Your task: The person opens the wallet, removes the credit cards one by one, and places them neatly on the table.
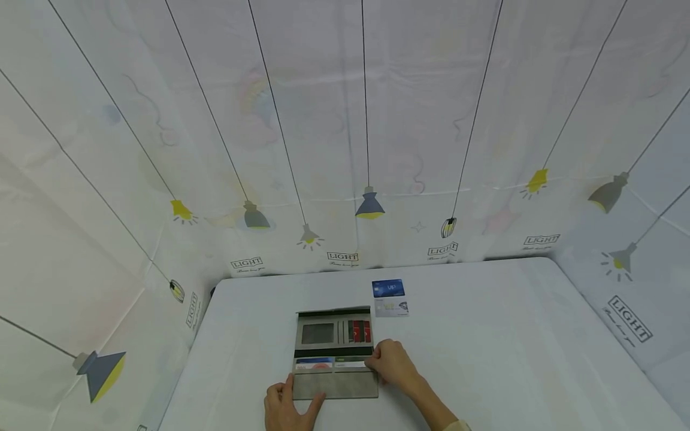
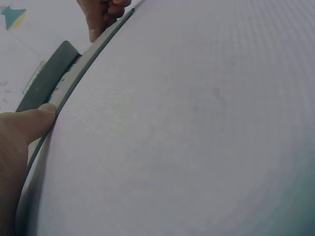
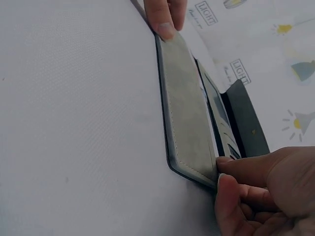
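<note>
A grey wallet (image 1: 335,385) lies unfolded on the white table, its dark flap on the far side. Cards with red show in its upper slots; a blue-and-white card (image 1: 314,363) and a white card with a green band (image 1: 350,363) stick up from the near pocket. My left hand (image 1: 287,408) holds the wallet's near left corner, thumb on the near edge. At the right edge, my right hand (image 1: 398,364) pinches with thumb and index finger at the pocket's mouth, beside the white card; I cannot tell whether the card is within the pinch.
Behind the wallet to the right, a blue VIP card (image 1: 388,288) and a silvery card (image 1: 392,307) lie flat on the table (image 1: 485,341). A wall cloth (image 1: 323,137) printed with hanging lamps surrounds the table's far and side edges.
</note>
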Demonstrator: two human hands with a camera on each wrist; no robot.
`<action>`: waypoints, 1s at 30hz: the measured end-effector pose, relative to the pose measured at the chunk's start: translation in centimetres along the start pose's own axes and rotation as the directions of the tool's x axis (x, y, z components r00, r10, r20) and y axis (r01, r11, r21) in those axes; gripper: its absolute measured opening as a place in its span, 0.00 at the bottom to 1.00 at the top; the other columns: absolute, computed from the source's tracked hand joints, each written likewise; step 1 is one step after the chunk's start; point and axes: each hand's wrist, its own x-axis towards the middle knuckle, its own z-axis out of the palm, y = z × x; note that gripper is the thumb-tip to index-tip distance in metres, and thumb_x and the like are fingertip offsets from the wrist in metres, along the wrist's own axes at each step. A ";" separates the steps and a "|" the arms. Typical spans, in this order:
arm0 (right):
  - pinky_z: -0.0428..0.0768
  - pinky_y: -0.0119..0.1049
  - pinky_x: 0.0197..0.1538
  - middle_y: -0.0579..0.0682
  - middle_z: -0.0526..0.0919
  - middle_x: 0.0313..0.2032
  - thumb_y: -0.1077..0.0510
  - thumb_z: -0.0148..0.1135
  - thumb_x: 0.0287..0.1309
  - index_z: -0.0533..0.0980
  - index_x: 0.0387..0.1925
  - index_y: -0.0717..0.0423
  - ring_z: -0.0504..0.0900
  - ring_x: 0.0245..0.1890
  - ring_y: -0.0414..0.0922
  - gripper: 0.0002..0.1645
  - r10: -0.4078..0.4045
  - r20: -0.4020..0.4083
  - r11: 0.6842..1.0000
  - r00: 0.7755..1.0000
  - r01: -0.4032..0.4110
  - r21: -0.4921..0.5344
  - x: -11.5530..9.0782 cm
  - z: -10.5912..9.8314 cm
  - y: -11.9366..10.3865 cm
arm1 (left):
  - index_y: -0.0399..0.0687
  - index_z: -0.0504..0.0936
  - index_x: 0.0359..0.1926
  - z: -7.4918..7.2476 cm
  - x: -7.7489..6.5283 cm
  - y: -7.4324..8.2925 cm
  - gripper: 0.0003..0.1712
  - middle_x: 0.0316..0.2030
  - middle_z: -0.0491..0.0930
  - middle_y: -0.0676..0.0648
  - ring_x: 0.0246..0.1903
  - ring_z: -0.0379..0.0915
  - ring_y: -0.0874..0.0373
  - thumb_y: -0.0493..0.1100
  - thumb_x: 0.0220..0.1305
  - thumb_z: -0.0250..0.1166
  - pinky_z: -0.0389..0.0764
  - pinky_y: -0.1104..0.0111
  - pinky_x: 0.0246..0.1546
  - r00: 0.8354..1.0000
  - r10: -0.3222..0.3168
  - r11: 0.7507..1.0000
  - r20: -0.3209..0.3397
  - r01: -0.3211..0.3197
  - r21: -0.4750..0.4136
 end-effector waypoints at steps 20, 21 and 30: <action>0.68 0.30 0.21 0.41 0.75 0.17 0.56 0.72 0.57 0.77 0.20 0.54 0.70 0.18 0.37 0.14 0.012 -0.018 0.996 1.000 -0.014 -0.083 0.3 0.3 -0.2 | 0.38 0.82 0.56 0.3 0.0 -0.5 0.51 0.37 0.66 0.46 0.37 0.62 0.55 0.70 0.38 0.78 0.70 0.62 0.35 1.000 0.009 1.000 -0.015 -0.009 -0.017; 0.68 0.29 0.22 0.42 0.75 0.18 0.56 0.72 0.57 0.77 0.20 0.55 0.70 0.19 0.37 0.14 0.005 -0.020 0.996 1.000 -0.007 -0.087 0.3 0.4 -0.1 | 0.37 0.82 0.56 0.3 0.0 -0.5 0.51 0.37 0.65 0.46 0.37 0.62 0.56 0.70 0.38 0.78 0.70 0.62 0.35 1.000 0.010 1.000 -0.012 -0.010 -0.015; 0.66 0.29 0.21 0.41 0.74 0.18 0.55 0.71 0.57 0.76 0.20 0.54 0.69 0.19 0.36 0.15 -0.029 -0.042 0.992 0.999 0.024 -0.122 0.4 0.5 0.1 | 0.37 0.82 0.56 0.7 0.1 -0.7 0.52 0.38 0.66 0.45 0.36 0.63 0.55 0.70 0.38 0.78 0.70 0.61 0.35 1.000 0.003 1.000 0.012 -0.003 -0.020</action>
